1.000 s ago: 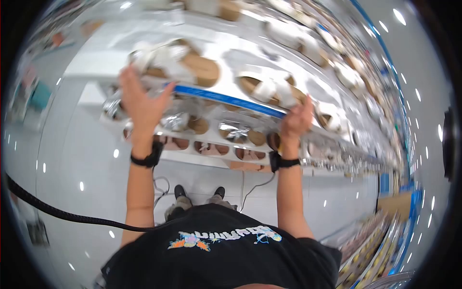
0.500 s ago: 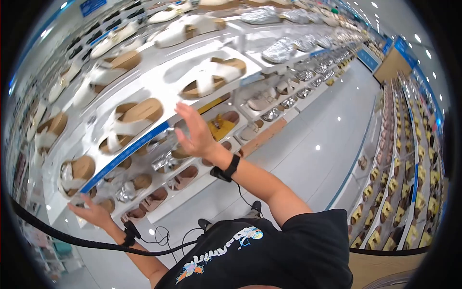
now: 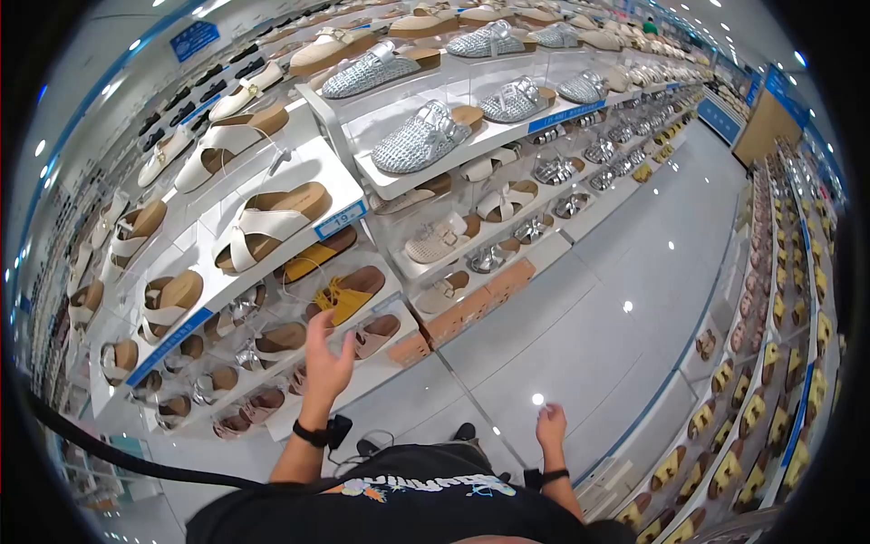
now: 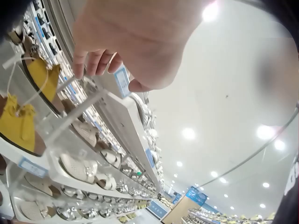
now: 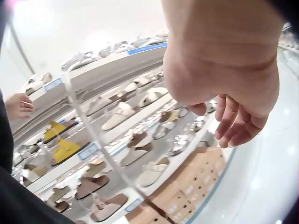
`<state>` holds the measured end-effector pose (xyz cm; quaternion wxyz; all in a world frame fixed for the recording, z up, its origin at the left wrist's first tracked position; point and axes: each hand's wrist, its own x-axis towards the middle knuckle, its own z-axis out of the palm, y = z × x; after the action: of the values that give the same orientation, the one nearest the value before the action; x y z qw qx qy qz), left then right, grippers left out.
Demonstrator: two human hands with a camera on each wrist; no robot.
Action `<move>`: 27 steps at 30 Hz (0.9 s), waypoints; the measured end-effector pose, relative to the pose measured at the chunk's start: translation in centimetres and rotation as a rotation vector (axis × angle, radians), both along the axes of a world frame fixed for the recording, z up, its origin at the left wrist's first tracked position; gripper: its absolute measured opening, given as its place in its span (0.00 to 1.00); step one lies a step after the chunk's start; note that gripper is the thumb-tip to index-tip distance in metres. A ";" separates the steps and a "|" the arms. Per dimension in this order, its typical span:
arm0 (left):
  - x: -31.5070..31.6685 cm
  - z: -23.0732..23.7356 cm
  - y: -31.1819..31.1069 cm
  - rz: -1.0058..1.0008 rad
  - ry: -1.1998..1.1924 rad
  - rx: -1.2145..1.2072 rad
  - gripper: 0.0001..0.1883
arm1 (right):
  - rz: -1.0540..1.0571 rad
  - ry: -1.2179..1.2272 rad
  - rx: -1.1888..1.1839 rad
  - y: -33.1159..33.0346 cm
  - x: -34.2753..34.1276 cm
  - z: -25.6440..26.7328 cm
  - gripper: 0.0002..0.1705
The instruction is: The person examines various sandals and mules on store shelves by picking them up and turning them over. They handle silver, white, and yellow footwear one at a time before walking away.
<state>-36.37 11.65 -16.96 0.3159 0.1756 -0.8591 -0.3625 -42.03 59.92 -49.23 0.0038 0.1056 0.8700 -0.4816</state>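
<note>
My left hand [image 3: 328, 363] is raised in front of the lower shelves, thumb spread and fingers extended, holding nothing. Just beyond it in the head view is a yellow shoe [image 3: 343, 299]. White sandals [image 3: 245, 238] with tan insoles line the shelf above. Over the aisle floor hangs my right hand [image 3: 551, 431], empty. Loosely bent fingers show on the right hand [image 5: 224, 88] in the right wrist view. The left hand [image 4: 135, 42] in the left wrist view has relaxed fingers overlapping the shelf edge in the picture; contact cannot be told.
Silver woven shoes [image 3: 421, 138] stand on the neighbouring shelf unit [image 3: 399, 186]. A cardboard-coloured box row [image 3: 480, 299] lies beneath it. The tiled aisle floor [image 3: 589, 290] runs to the far right, where another rack carries yellow sandals [image 3: 725, 458]. A black cable [image 3: 136, 462] crosses at left.
The head view has turned along the shelves. My right hand has left the shelf edge and hangs over the aisle. My left hand has moved from the blue strip's lower end towards the yellow shoe.
</note>
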 end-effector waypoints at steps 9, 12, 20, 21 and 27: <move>-14.1 4.9 7.1 -0.316 0.075 -0.201 0.25 | -0.047 -0.062 -0.224 -0.6 -8.1 4.7 0.11; -16.6 6.8 6.2 -0.256 0.124 -0.200 0.24 | 0.175 0.008 -0.338 -6.6 -12.4 7.5 0.12; -22.8 9.6 0.6 -0.134 0.361 -0.145 0.21 | 0.524 -0.001 -0.222 -18.4 -20.4 20.5 0.11; -22.8 9.8 0.3 -0.111 0.387 -0.150 0.21 | 0.570 0.020 -0.143 -19.5 -21.8 23.0 0.11; -25.3 9.9 -1.6 -0.122 0.415 -0.168 0.23 | 0.504 0.340 0.001 -24.2 -31.6 30.6 0.12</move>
<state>-61.64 10.03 -7.05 0.4768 0.0181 -0.8119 -0.3364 -73.61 35.76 -18.62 -0.0225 -0.1955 0.8572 -0.4759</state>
